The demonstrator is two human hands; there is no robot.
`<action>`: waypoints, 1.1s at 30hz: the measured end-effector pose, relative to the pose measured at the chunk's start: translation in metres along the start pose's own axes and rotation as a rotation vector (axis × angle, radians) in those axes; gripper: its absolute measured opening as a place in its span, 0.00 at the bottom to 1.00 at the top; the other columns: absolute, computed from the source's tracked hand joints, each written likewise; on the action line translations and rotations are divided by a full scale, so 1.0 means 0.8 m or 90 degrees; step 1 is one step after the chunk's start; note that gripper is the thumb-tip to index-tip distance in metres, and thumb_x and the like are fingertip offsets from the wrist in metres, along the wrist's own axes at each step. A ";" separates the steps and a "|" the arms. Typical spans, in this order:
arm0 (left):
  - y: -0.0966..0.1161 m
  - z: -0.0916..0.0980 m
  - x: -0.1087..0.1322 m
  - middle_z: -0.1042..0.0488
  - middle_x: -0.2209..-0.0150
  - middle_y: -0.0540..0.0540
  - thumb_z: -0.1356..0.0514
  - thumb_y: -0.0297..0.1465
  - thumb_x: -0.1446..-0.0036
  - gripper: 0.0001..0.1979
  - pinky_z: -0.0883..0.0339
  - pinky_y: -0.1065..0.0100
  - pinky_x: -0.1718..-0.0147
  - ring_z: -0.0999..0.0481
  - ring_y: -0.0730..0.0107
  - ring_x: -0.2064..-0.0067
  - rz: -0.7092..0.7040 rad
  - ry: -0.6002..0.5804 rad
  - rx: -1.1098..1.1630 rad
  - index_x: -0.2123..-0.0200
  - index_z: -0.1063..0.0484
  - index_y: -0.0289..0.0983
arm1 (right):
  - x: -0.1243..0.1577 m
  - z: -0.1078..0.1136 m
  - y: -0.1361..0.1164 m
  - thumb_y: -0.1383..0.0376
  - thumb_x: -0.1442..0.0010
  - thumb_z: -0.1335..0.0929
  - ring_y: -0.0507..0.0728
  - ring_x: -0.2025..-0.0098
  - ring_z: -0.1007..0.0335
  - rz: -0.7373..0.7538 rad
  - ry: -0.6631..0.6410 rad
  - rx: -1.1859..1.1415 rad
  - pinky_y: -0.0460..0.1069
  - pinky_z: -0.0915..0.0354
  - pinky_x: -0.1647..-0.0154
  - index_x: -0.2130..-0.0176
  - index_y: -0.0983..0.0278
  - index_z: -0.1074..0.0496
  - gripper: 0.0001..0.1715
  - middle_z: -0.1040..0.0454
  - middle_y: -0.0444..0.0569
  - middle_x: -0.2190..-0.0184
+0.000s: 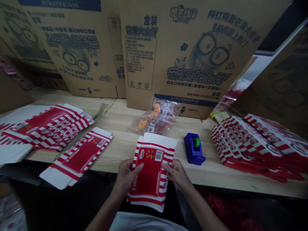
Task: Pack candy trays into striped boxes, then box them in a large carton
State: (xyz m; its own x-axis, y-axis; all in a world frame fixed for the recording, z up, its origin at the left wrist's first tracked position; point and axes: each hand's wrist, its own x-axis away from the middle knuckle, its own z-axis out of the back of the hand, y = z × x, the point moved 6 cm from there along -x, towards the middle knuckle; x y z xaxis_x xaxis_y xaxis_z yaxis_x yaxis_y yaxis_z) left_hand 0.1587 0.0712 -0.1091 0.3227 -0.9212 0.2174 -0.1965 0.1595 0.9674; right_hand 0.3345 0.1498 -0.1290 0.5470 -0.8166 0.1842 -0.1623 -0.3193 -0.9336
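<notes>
Between both hands is a flat red-and-white striped carton [148, 173], its white end flaps pointing away from me over the table's front edge. My left hand [127, 175] grips its left side, thumb on the printed face. On the right side my right hand [178, 175] pinches the edge the same way; the fingers underneath are hidden. Another flattened carton [80, 155] lies to the left, jutting past the table edge. Just right of the held carton stands a blue tape dispenser [193, 149] with a green core. Clear packets [160, 117] with orange pieces inside lie beyond the carton.
Flat striped cartons [48, 123] are piled at the left of the wooden table [115, 147]. Several filled-out striped boxes [255, 141] are stacked at the right. Large brown cardboard boxes [166, 93] wall off the back.
</notes>
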 end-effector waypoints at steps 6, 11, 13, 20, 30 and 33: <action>-0.046 -0.001 0.014 0.22 0.73 0.46 0.34 0.42 0.51 0.16 0.29 0.67 0.68 0.23 0.63 0.70 0.023 -0.064 -0.016 0.68 0.22 0.34 | -0.014 0.017 -0.001 0.56 0.54 0.23 0.61 0.66 0.22 0.027 0.025 -0.033 0.56 0.28 0.59 0.67 0.65 0.22 0.17 0.19 0.50 0.70; -0.039 -0.002 0.014 0.20 0.63 0.43 0.34 0.41 0.49 0.18 0.28 0.65 0.62 0.21 0.61 0.62 0.010 -0.083 0.008 0.58 0.23 0.35 | -0.015 0.018 0.014 0.54 0.54 0.23 0.62 0.66 0.22 -0.027 -0.015 -0.032 0.57 0.28 0.59 0.65 0.65 0.22 0.20 0.19 0.51 0.68; -0.023 -0.003 0.006 0.22 0.52 0.42 0.35 0.39 0.47 0.23 0.29 0.62 0.53 0.23 0.59 0.53 -0.049 -0.073 0.052 0.49 0.28 0.38 | -0.006 0.009 0.022 0.54 0.53 0.24 0.63 0.64 0.22 -0.063 -0.072 -0.039 0.58 0.30 0.56 0.63 0.66 0.22 0.21 0.19 0.52 0.67; -0.025 -0.001 -0.015 0.30 0.42 0.39 0.37 0.36 0.45 0.30 0.30 0.59 0.49 0.27 0.56 0.46 -0.081 -0.059 0.111 0.39 0.38 0.40 | 0.008 0.021 0.016 0.59 0.48 0.25 0.58 0.56 0.25 0.044 0.013 0.017 0.55 0.31 0.52 0.50 0.56 0.31 0.27 0.24 0.49 0.53; -0.035 0.018 -0.037 0.20 0.58 0.43 0.33 0.37 0.50 0.13 0.30 0.65 0.56 0.23 0.60 0.55 -0.051 0.021 0.033 0.65 0.21 0.35 | -0.025 0.052 0.006 0.57 0.45 0.28 0.60 0.56 0.28 0.199 0.105 0.253 0.53 0.34 0.52 0.67 0.61 0.20 0.10 0.23 0.50 0.60; -0.031 0.015 -0.055 0.21 0.70 0.46 0.31 0.34 0.56 0.10 0.31 0.70 0.67 0.24 0.67 0.67 -0.021 0.039 0.085 0.79 0.25 0.33 | -0.035 0.050 0.004 0.57 0.48 0.27 0.57 0.61 0.28 0.174 0.086 0.200 0.51 0.33 0.57 0.70 0.62 0.23 0.10 0.23 0.49 0.64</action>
State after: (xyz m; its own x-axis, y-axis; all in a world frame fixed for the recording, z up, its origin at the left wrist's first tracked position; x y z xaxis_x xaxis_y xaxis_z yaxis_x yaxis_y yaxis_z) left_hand 0.1381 0.1032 -0.1444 0.3859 -0.9014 0.1966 -0.3047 0.0766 0.9493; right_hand 0.3516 0.1906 -0.1495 0.4029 -0.9130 -0.0639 -0.0177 0.0620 -0.9979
